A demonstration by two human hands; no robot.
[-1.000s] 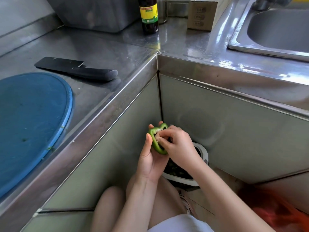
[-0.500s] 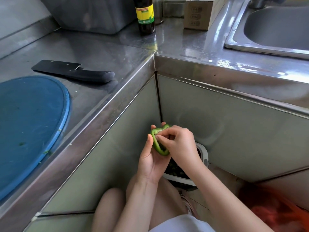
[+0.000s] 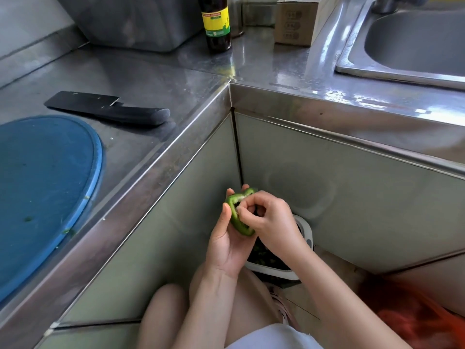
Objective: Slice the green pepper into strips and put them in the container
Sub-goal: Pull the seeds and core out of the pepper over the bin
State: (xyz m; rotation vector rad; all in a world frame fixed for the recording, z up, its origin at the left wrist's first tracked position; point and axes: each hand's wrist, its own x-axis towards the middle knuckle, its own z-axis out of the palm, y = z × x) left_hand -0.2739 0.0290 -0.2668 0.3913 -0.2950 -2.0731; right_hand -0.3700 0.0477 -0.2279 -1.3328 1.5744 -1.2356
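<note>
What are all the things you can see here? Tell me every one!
green pepper: 1, green, held in both hands low by the cabinet corner
knife: 1, black, flat on the steel counter beside the board
cutting board: 1, blue, round, on the counter at left
bottle: 1, dark with yellow label, back of the counter
cardboard box: 1, brown, right of the bottle
grey tub: 1, grey, back left
sink: 1, steel, top right
bin: 1, white rim, on the floor under the hands, green scraps inside
red bag: 1, bottom right
left hand: 1, cradles the pepper
right hand: 1, fingers in the pepper
</note>
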